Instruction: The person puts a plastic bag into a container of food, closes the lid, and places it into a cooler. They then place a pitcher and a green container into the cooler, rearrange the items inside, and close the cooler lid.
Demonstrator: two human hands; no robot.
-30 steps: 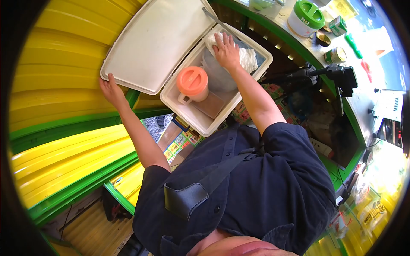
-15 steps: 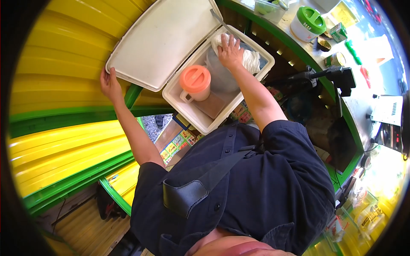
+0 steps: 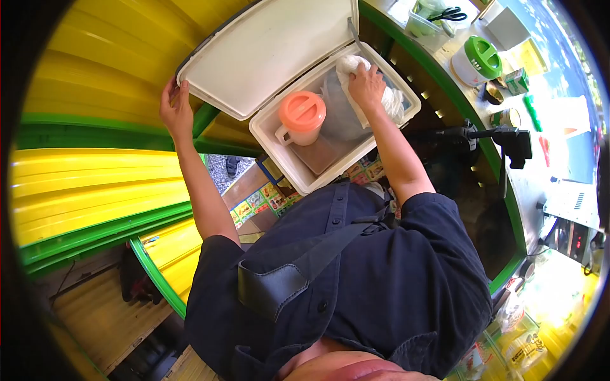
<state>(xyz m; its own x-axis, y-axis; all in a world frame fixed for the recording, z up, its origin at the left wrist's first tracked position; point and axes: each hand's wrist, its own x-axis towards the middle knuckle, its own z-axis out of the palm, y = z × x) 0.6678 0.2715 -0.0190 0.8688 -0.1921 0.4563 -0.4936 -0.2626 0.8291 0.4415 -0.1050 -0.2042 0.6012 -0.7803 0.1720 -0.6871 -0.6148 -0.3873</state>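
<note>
My left hand (image 3: pixel 176 114) grips the corner of a white cooler lid (image 3: pixel 273 57), thumb on its inner face and fingers behind. The lid stands raised on its hinge side. My right hand (image 3: pixel 367 89) reaches into the open cooler (image 3: pixel 279 168), its fingers closed on a white plastic bag (image 3: pixel 393 105) at the far right end; the fingertips are partly hidden. A clear plastic sheet or bag (image 3: pixel 340 105) lies beside it. Towards the left end of the cooler stands a pitcher (image 3: pixel 305 133) with an orange lid.
To the right runs a counter (image 3: pixel 518 165) with a green-lidded jug (image 3: pixel 476 61), a container (image 3: pixel 429 28) with black-handled scissors (image 3: pixel 450 14), and a small green box (image 3: pixel 516 81). A black bracket arm (image 3: pixel 508 143) juts out near the cooler. Yellow corrugated wall (image 3: pixel 114 63) is at left.
My right hand's fingers, spread over the white bag before, are drawn closer together on it. The lid tilts slightly differently, still held by my left hand. The whole view has shifted a little.
</note>
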